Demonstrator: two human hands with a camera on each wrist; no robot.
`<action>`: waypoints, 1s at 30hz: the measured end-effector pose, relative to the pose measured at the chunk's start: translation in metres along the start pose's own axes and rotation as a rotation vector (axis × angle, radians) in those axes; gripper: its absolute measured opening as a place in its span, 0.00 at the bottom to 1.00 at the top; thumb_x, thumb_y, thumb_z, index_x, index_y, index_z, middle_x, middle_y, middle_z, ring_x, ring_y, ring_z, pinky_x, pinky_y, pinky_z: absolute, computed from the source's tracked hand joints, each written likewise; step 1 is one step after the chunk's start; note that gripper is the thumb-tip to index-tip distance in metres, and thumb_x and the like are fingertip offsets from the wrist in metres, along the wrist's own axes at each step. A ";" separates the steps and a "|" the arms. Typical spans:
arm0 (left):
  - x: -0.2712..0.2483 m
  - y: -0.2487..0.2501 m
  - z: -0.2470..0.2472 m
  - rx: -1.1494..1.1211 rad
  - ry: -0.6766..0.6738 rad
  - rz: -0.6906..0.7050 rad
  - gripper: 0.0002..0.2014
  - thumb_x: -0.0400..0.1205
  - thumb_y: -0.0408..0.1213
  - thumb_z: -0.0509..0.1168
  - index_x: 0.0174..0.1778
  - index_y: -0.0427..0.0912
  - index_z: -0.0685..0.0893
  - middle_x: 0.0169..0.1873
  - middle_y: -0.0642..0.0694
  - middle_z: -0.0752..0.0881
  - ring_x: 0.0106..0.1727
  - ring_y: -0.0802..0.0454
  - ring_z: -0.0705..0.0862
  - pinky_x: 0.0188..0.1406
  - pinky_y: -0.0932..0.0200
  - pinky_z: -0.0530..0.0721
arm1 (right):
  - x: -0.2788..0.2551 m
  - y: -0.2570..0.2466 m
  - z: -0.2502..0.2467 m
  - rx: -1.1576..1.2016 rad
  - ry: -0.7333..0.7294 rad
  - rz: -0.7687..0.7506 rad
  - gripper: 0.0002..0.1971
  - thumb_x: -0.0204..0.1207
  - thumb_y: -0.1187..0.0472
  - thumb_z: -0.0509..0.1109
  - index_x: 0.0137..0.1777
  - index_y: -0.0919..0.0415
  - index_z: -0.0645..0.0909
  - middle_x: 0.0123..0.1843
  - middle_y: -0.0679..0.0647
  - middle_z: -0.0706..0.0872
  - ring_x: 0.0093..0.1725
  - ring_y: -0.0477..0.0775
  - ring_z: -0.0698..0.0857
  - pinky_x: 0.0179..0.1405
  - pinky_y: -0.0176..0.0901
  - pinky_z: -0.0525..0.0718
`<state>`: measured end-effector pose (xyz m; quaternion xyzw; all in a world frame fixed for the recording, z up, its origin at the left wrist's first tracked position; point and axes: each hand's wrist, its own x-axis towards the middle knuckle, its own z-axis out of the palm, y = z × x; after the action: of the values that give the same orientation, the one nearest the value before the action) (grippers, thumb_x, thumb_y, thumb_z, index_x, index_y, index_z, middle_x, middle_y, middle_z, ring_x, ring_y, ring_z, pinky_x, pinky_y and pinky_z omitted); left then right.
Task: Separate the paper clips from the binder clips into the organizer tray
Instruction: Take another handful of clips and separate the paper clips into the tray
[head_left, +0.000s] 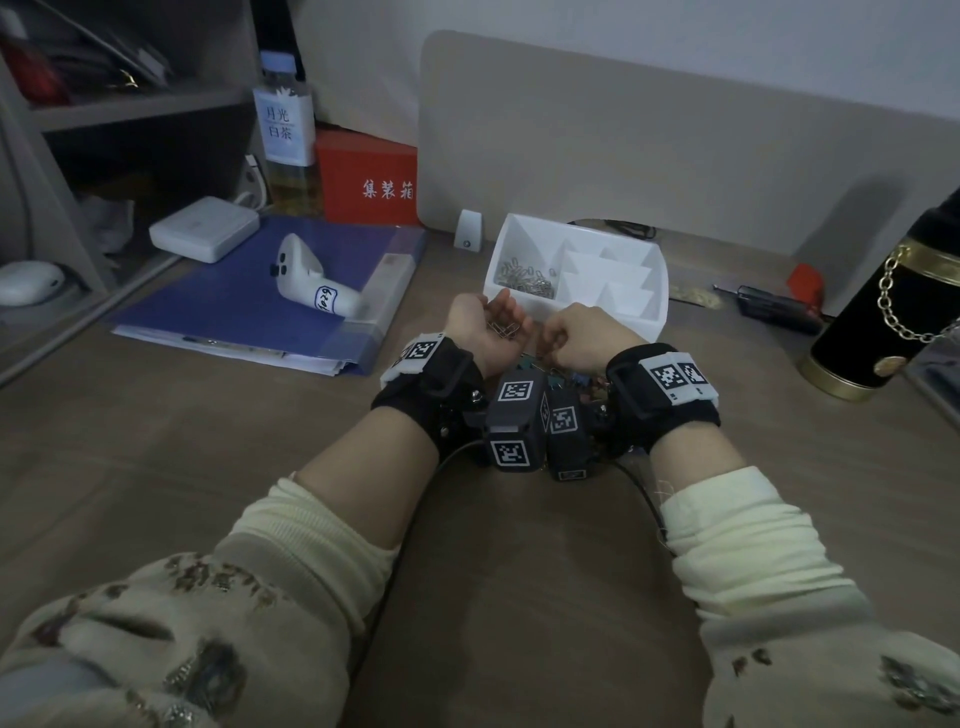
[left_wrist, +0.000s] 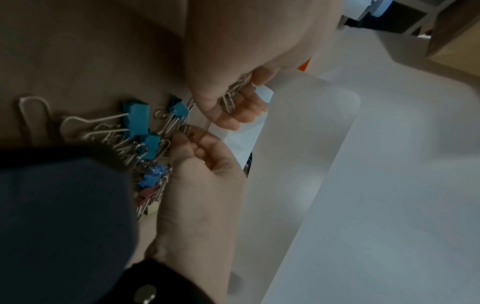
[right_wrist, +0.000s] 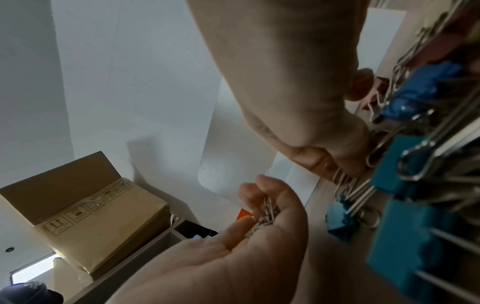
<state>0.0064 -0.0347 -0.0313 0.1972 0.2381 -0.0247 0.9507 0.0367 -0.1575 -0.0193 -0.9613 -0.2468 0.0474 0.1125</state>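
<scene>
Cream sleeves (head_left: 737, 530) and black wrist straps sit closest. Left hand (head_left: 488, 325) is palm-up, fingers loosely curled, cupping a small bundle of silver paper clips (left_wrist: 230, 96). Just beside it, right hand (head_left: 576, 340) pinches one thin wire clip (left_wrist: 185, 128) at the edge of a mixed pile of teal and blue binder clips (left_wrist: 139, 121). Beyond both hands, white organizer tray (head_left: 657, 296) holds paper clips in its left compartment.

An office desk, probably: the wooden surface (head_left: 208, 441) is backed by a beige divider (head_left: 623, 156) at 12 o'clock, with a blue folder (head_left: 249, 306), a charger (head_left: 203, 228) and shelves (head_left: 130, 109) at 10 o'clock.
</scene>
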 end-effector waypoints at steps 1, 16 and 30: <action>0.000 0.000 0.000 0.003 0.000 0.002 0.19 0.86 0.36 0.47 0.33 0.37 0.77 0.29 0.48 0.75 0.28 0.53 0.72 0.32 0.60 0.74 | 0.000 0.000 0.000 -0.013 -0.007 0.003 0.12 0.74 0.71 0.64 0.53 0.62 0.85 0.50 0.56 0.83 0.49 0.54 0.80 0.45 0.39 0.76; -0.001 -0.001 0.001 0.076 0.015 0.017 0.20 0.87 0.37 0.47 0.34 0.35 0.78 0.31 0.44 0.75 0.31 0.51 0.74 0.38 0.58 0.77 | 0.000 -0.001 -0.007 0.157 0.254 0.078 0.08 0.77 0.67 0.65 0.51 0.61 0.85 0.54 0.59 0.86 0.54 0.59 0.84 0.51 0.43 0.80; -0.001 -0.004 0.003 -0.020 -0.216 -0.212 0.22 0.87 0.35 0.44 0.38 0.32 0.81 0.30 0.35 0.85 0.37 0.43 0.83 0.24 0.54 0.87 | -0.007 -0.025 -0.009 0.419 0.245 -0.199 0.08 0.75 0.67 0.71 0.51 0.60 0.88 0.41 0.46 0.84 0.37 0.41 0.79 0.40 0.26 0.77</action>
<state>0.0063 -0.0400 -0.0296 0.1574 0.1541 -0.1436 0.9648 0.0201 -0.1417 -0.0041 -0.8866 -0.3096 -0.0304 0.3422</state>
